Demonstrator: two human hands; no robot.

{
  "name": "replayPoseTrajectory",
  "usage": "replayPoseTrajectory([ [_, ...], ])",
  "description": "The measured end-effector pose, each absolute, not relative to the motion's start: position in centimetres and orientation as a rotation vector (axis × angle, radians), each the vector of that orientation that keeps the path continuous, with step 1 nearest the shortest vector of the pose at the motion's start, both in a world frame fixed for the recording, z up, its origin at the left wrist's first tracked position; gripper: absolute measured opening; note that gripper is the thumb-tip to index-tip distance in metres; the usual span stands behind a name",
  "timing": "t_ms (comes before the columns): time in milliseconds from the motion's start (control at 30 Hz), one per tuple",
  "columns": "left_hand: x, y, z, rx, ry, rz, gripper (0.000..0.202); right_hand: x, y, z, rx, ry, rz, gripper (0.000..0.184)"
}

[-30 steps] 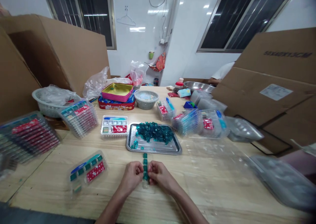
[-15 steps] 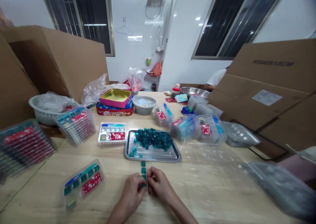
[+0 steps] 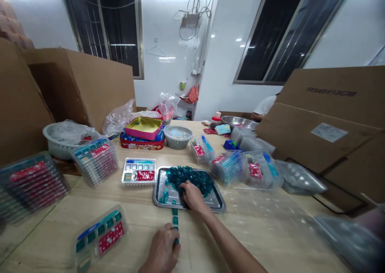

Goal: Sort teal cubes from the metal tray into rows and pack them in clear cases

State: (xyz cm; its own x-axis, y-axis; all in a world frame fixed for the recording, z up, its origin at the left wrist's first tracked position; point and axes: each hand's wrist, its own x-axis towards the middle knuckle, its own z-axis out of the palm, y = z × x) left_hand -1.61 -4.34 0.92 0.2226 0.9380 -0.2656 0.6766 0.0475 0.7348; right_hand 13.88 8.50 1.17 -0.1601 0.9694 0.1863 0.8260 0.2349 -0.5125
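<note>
My right hand reaches over the metal tray, its fingers closed together at the near side of a heap of teal, gem-like squares. Its fingertips hide whatever they pinch. Nearer to me, my left hand rests on the table with curled fingers, closed at a teal square at the near end of a row. That row of teal squares runs straight from the left fingers up to the tray's front edge.
A filled clear plastic tray lies at left, and another kit tray beside the metal tray. Stacked kit trays stand far left. Baskets, tins and more plastic trays line the back and right. Cardboard boxes flank the table.
My right hand has left the row beside my left hand and moved forward to the heap in the metal tray. The left hand stays by the row. The whole view has shifted slightly.
</note>
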Motion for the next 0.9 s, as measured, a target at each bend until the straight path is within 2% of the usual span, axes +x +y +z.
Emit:
replayPoseTrajectory([
  [200, -2.4, -3.7, 2.7, 1.5, 1.591, 0.646, 0.022, 14.8, 6.4, 2.2, -1.534, -2.051, 0.523, 0.02],
  [267, -2.5, -3.3, 3.5, 1.421, 1.578, 0.806, 0.022, 14.7, 4.6, 2.4, -1.363, -1.895, 0.836, 0.014],
  [367, -2.3, -3.1, 4.2, 1.345, 1.467, 0.989, 0.023, 13.9, 1.4, 2.4, -1.066, -1.49, 1.364, 0.022],
  [433, -2.0, -3.1, 4.1, 1.332, 1.39, 1.036, 0.02, 13.3, -0.5, 2.5, -0.987, -1.304, 1.523, 0.026],
  [700, -2.5, -3.8, 4.4, 1.107, 1.145, 1.064, 0.013, 12.3, -2.8, 1.9, -0.819, -1.008, 1.693, 0.03],
  [900, -2.5, -4.4, 4.3, 0.942, 1.043, 1.011, 0.018, 11.8, -3.6, 2.2, -0.728, -0.898, 1.745, 0.032],
])
